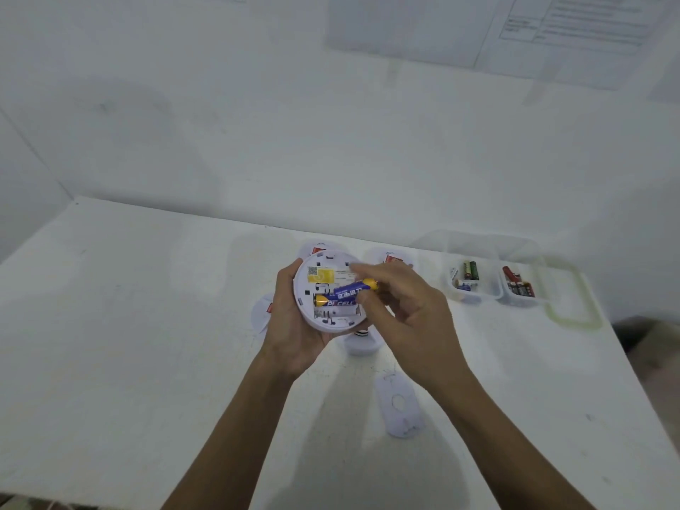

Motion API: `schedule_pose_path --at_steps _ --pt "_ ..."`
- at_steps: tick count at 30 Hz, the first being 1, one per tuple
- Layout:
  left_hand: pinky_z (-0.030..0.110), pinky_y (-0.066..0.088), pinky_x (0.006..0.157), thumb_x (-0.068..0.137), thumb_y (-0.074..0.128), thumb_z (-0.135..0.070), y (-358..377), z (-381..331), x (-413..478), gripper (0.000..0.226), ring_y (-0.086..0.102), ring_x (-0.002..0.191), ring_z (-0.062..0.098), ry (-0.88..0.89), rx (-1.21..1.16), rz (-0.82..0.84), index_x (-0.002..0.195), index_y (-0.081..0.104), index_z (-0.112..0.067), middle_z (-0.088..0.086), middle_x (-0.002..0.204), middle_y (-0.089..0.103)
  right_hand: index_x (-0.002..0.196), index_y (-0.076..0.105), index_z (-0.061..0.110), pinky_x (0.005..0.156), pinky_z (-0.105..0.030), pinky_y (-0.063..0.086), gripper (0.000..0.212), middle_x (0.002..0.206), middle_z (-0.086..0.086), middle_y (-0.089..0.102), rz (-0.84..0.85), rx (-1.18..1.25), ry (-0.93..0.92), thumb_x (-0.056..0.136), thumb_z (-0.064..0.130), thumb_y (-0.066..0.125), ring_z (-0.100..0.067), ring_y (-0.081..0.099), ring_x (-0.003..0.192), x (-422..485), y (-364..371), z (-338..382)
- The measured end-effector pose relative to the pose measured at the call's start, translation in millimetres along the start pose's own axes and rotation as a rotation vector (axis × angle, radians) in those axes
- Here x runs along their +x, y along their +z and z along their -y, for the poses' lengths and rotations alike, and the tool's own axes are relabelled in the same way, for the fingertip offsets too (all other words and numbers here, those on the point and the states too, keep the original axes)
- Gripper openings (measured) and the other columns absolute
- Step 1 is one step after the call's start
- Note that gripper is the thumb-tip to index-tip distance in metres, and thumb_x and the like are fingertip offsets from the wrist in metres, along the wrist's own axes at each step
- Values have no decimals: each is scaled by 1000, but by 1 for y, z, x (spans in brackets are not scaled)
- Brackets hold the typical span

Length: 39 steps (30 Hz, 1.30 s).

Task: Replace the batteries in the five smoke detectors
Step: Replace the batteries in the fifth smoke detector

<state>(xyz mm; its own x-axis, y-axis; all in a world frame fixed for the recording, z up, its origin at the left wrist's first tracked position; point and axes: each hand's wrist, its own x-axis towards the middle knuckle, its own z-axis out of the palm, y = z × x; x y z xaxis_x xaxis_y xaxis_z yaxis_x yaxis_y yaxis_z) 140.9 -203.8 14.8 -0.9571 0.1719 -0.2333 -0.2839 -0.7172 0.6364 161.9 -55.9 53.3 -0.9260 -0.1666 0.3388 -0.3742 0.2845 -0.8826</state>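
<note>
Left hand (294, 318) grips round white plastic smoke detector (323, 292) above white table (147, 325), back side up. One blue-and-gold battery (333, 300) lies in its compartment. Right hand (404, 311) pinches second blue-and-gold battery (355, 287), tilted over first. Clear plastic battery tray (493, 281) right, well apart.

A white desk (128, 325) stands against a white wall (220, 123). Printed sheets (574, 27) are taped to the wall at upper right. A clear, green-rimmed lid (570, 322) lies on the desk's right side.
</note>
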Motion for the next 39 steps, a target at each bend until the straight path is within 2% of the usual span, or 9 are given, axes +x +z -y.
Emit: schedule_pose_path --at_steps 5,11,16,20,22,25,28,36,39 --pt "35 59 58 100 14 -40 -5 3 4 50 73 80 20 11 -19 -32 110 59 -20 3 92 76 96 62 12 71 -27 57 17 85 4 70 -173 144 126 82 6 72 -14 68 82 -7 7 2" --pt "38 59 67 86 33 -46 -2 4 3 49 71 89 22 47 -44 19 105 72 -23 6 103 73 96 65 14 70 -16 54 14 87 9 70 -240 -12 60 84 14 71 -6 67 83 -14 17 -2" --pt "35 58 69 79 37 -51 0 5 3 63 70 94 22 69 -8 20 131 50 -18 9 115 66 97 64 10 70 -2 47 18 86 14 67 -298 -132 2 83 22 69 7 64 83 -17 25 -4" --pt "31 59 66 79 34 -49 -3 8 5 58 71 88 20 134 30 -9 124 52 -18 2 100 73 96 68 8 73 2 43 33 88 9 68 -335 -201 -48 82 37 60 16 58 87 -19 31 -5" --pt "31 59 65 78 35 -50 -2 9 6 56 71 86 19 141 32 -20 121 55 -19 3 98 73 96 69 7 76 0 46 38 93 1 72 -374 -206 -35 82 41 58 8 60 92 -21 35 -7" --pt "28 59 62 91 27 -46 -1 11 6 46 72 80 17 139 49 -61 114 57 -20 0 91 75 92 69 4 80 -7 49 30 95 -6 69 -413 -248 -51 83 32 64 -5 59 95 -22 38 -11" --pt "27 58 61 98 20 -41 0 13 7 45 72 78 16 132 62 -87 110 58 -20 -1 88 75 85 67 3 78 -4 47 16 93 -9 66 -426 -294 -53 81 19 70 -7 57 91 -21 39 -14" --pt "26 58 59 101 15 -40 -2 11 5 48 72 74 14 133 56 -82 106 59 -21 -3 84 75 85 70 2 82 3 41 22 98 -12 64 -432 -358 -69 78 23 67 -4 58 90 -22 46 -10" --pt "27 59 62 102 16 -39 -2 12 5 47 72 78 15 139 67 -73 108 59 -21 -1 87 75 90 73 3 79 -2 46 30 103 -12 66 -414 -393 -75 79 30 64 -8 62 87 -23 50 -9"
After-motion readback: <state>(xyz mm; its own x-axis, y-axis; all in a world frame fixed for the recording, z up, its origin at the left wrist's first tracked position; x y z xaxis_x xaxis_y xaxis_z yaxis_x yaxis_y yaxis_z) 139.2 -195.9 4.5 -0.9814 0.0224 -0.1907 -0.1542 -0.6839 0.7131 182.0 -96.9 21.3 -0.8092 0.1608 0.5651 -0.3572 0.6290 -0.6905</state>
